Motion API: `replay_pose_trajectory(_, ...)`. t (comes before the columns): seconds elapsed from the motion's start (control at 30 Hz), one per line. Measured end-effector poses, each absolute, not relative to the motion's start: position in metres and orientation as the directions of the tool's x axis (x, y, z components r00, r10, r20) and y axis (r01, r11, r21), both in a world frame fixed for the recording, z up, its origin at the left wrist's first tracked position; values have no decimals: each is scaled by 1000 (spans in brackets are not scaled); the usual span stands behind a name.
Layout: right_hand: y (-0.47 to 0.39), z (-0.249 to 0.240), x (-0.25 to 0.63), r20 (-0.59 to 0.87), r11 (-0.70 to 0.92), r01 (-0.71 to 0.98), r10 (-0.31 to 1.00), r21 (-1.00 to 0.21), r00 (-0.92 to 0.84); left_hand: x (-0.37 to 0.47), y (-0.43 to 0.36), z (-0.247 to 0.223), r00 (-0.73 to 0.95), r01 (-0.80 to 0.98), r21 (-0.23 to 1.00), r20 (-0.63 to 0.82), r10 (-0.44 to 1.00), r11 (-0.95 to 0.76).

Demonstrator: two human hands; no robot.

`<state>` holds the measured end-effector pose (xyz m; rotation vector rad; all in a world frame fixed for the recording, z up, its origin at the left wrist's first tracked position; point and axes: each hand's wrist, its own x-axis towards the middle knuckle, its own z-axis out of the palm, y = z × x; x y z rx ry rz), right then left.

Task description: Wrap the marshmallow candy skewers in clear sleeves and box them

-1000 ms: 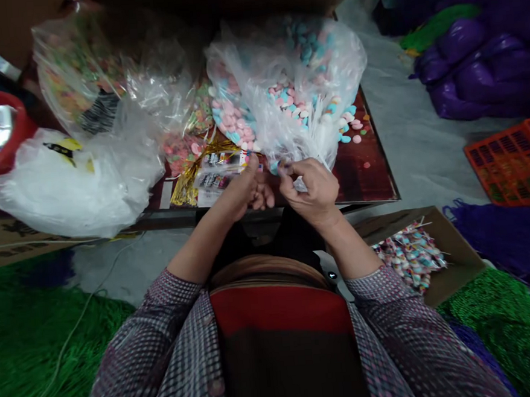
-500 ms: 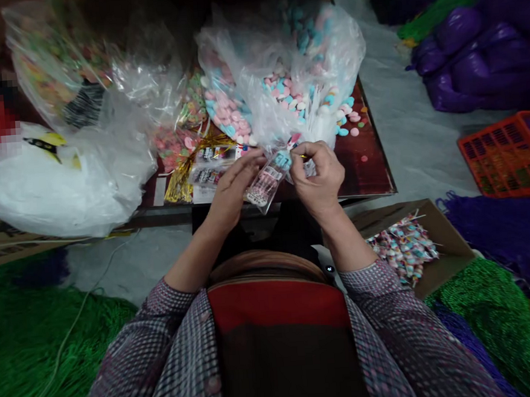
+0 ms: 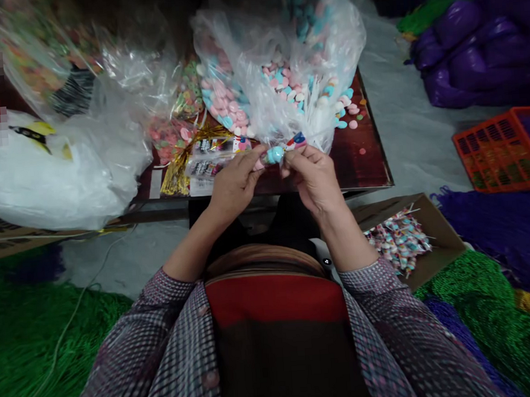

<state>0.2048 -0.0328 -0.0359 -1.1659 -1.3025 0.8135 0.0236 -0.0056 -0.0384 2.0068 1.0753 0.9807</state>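
Note:
Between my hands is a small clear candy bag (image 3: 274, 155) with a blue candy showing inside. My left hand (image 3: 234, 181) is wrapped round its lower end and hides most of that part. The fingers of my right hand (image 3: 314, 174) pinch the gathered neck, beside a colourful printed top (image 3: 295, 141). To the left of my hands, on the table, are printed clear wrappers (image 3: 206, 165) and a bundle of gold twist ties (image 3: 173, 182). Whether a tie is in my right fingers is too small to tell.
Large clear bags of pink, blue and white candies (image 3: 228, 101) stand behind my hands, with loose candies (image 3: 352, 109) on the dark red table (image 3: 371, 161). A white plastic bag (image 3: 59, 176) lies left. Right are a cardboard box (image 3: 447, 237) of wrapped candies and an orange crate (image 3: 489, 152).
My left hand has closed round the candy bag's lower end, which was in plain sight before. The bag has turned flatter, and my right fingers have shifted slightly at its neck.

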Motion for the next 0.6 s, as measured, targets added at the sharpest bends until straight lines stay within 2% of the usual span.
replay_pose_trajectory(0.17, -42, -35, 212, 252, 252, 80, 968, -964, -5, 11, 6, -41, 435, 512, 619, 411, 801, -595)
replay_pose_trajectory(0.27, -43, -39, 211, 149, 156, -109, 986, -982, 73, 6, 13, -37, 425, 473, 630, 450, 786, -616)
replay_pose_trajectory(0.33, -43, -42, 209, 92, 136, -247, 979, -959, 182, 7, 15, -38, 341, 352, 738, 473, 813, -576)
replay_pose_trajectory(0.43, -44, -48, 201, 85, 184, -344, 955, -921, 284, 15, 14, -46, 210, 51, 901, 412, 887, -431)
replay_pose_trajectory(0.53, -49, -53, 191, 158, 261, -314, 934, -913, 319, 26, 11, -54, 149, -206, 936, 317, 936, -284)
replay_pose_trajectory(0.6, -53, -55, 185, 273, 351, -201, 902, -915, 334, 32, 10, -53, 129, -352, 918, 242, 962, -184)
